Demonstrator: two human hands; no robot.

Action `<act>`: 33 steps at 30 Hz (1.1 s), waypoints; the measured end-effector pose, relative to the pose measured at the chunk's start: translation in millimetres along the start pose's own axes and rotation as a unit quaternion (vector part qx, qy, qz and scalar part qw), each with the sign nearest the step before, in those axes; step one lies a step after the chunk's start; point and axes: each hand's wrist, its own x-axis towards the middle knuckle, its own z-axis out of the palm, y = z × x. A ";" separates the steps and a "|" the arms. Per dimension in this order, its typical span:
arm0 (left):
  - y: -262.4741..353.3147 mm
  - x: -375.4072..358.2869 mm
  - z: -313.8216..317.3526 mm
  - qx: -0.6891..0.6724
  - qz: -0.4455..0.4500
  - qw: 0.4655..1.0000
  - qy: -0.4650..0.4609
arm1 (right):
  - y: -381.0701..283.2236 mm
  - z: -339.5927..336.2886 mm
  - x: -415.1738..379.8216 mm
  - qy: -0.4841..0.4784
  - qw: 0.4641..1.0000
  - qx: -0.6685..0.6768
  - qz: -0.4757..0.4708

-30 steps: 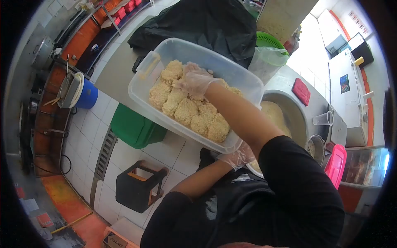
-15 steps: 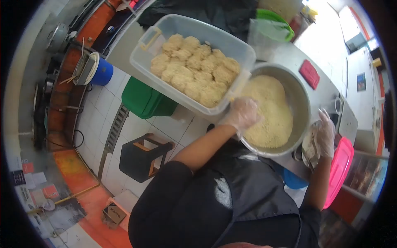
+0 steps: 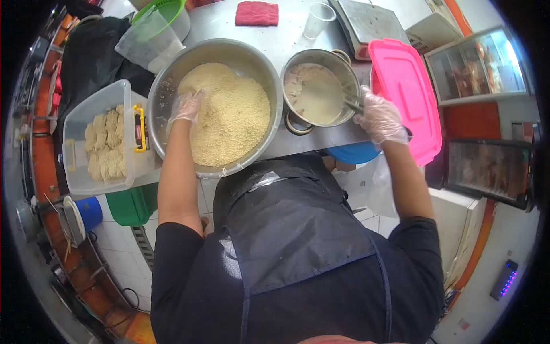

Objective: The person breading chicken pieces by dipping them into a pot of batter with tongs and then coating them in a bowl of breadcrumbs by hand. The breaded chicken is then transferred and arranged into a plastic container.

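Note:
My left hand (image 3: 186,107), in a clear plastic glove, rests at the left side of a large metal basin (image 3: 271,80). Its fingers reach toward the pale yellow crumbs (image 3: 235,117) and touch them; the fingertips are partly hidden. To the right stands a metal pot (image 3: 291,64) with a milky, pale liquid (image 3: 321,94) and lumpy pieces at its left side. At that pot's right rim my gloved right hand (image 3: 381,117) is closed around metal tongs (image 3: 353,104), whose tips point into the pot.
A clear plastic tub (image 3: 74,126) of breaded pieces (image 3: 106,143) stands left of the basin. A pink lid (image 3: 407,97) leans at the right. Behind are a red cloth (image 3: 256,14), a clear cup (image 3: 319,20) and a scale (image 3: 372,23). A green bin (image 3: 132,204) stands below.
My view has turned right, toward the pot. My left hand has moved from the basin's tub side farther along its left side. My right hand now grips the tongs at the pot.

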 end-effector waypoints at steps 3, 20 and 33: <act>-16.4 -3.1 10.3 -0.129 -0.001 0.987 -0.098 | 18.4 -28.9 -6.9 0.026 0.999 0.026 -0.004; -38.7 -56.8 23.8 -0.117 0.155 0.980 0.048 | 45.6 7.5 32.6 0.041 0.974 -0.148 -0.167; -46.7 -84.2 23.3 -0.193 0.112 0.974 0.048 | 74.8 -39.5 -12.3 -0.008 0.980 0.177 -0.091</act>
